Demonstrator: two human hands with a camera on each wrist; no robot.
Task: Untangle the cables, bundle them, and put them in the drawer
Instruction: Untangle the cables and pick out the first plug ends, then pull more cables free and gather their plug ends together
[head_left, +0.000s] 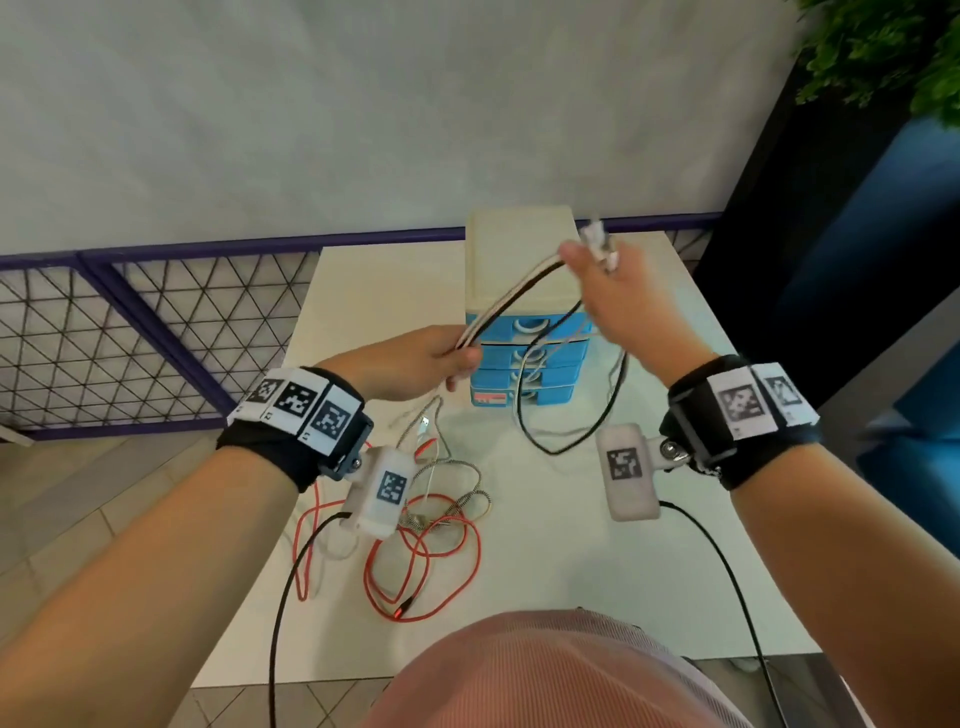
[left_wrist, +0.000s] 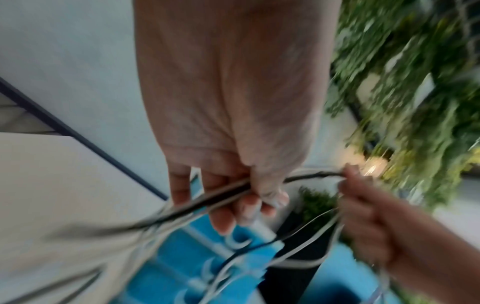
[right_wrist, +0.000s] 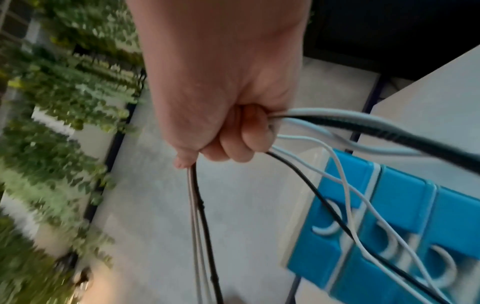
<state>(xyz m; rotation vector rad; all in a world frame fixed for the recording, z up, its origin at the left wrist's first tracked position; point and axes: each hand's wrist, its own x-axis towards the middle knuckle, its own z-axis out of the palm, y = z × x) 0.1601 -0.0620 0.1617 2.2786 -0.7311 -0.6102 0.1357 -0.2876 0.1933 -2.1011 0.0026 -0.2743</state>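
Observation:
A bunch of white and black cables (head_left: 514, 296) stretches in the air between my two hands, in front of the drawer unit (head_left: 519, 249). My left hand (head_left: 457, 358) grips one end of the bunch (left_wrist: 207, 199) between thumb and curled fingers. Higher and to the right, my right hand (head_left: 597, 275) holds the other end with the connectors sticking up. From its fist (right_wrist: 233, 139) several strands (right_wrist: 337, 123) run out, and a black loop (head_left: 571, 415) hangs down to the table. The cream unit has several blue drawers (right_wrist: 402, 185), all closed.
A red cable (head_left: 415, 571) and a braided cable (head_left: 467, 499) lie tangled on the white table (head_left: 571, 571) below my left wrist. A purple mesh fence (head_left: 130, 338) runs along the left. Green plants (head_left: 883, 52) and dark blue furniture stand to the right.

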